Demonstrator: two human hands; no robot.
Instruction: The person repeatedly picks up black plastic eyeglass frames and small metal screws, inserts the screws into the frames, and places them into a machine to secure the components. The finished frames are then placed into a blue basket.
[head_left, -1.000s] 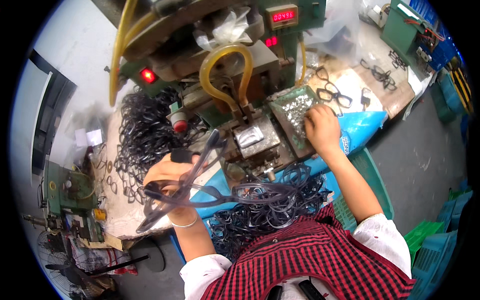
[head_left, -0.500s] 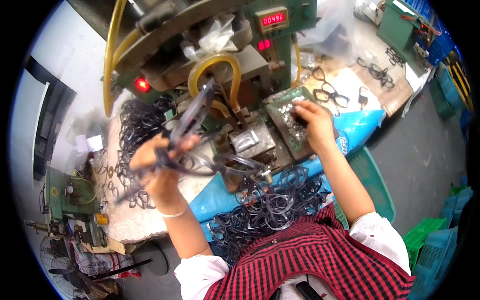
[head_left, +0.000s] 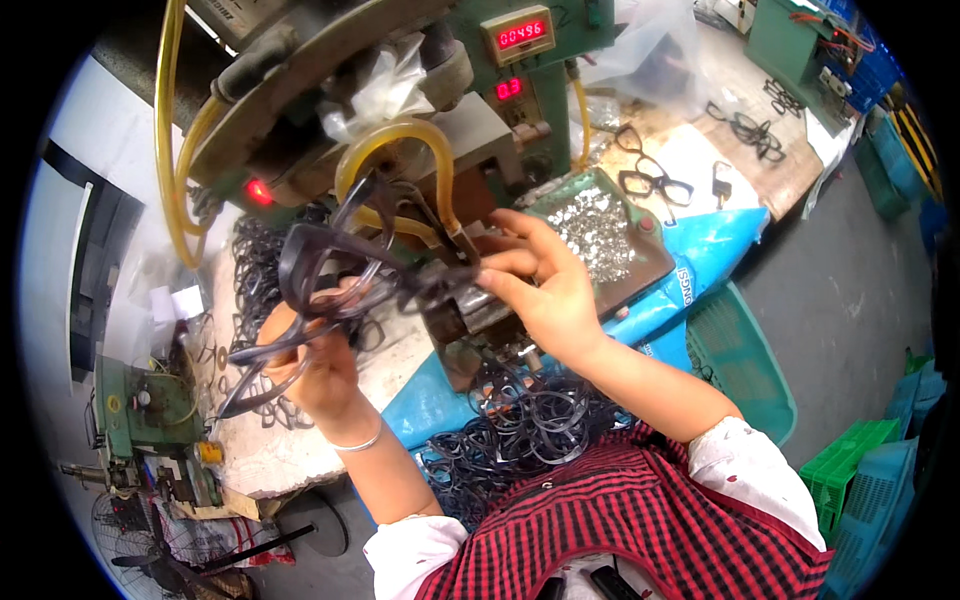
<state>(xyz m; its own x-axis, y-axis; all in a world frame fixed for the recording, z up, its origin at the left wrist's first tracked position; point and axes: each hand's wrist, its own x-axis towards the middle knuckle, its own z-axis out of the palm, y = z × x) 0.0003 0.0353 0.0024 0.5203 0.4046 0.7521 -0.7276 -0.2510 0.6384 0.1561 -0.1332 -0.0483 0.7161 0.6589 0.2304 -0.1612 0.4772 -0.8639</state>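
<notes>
My left hand (head_left: 318, 375) is closed around several dark plastic eyeglass frames (head_left: 305, 265), which fan out above and beside its fingers. A blurred dark frame (head_left: 425, 288) stretches from this bunch across to my right hand (head_left: 550, 295). The right thumb and fingertips pinch its end, just above the metal die block (head_left: 483, 310) of a green press (head_left: 590, 30). Part of the block is hidden behind the right hand. Beside that hand lies a green tray (head_left: 655, 268) with many small silvery bits (head_left: 595, 235).
Tangled dark frames (head_left: 540, 420) are heaped at my lap, and more frames (head_left: 262, 265) lie left of the press. Yellow hoses (head_left: 440, 150) loop ahead of the die. Several loose frames (head_left: 655, 185) rest on the right bench. A green basket (head_left: 750, 370) stands at right.
My right hand has left the tray of silvery bits and come left to the die, pinching a frame's end. The frames in my left hand have turned, and the view has shifted slightly.
</notes>
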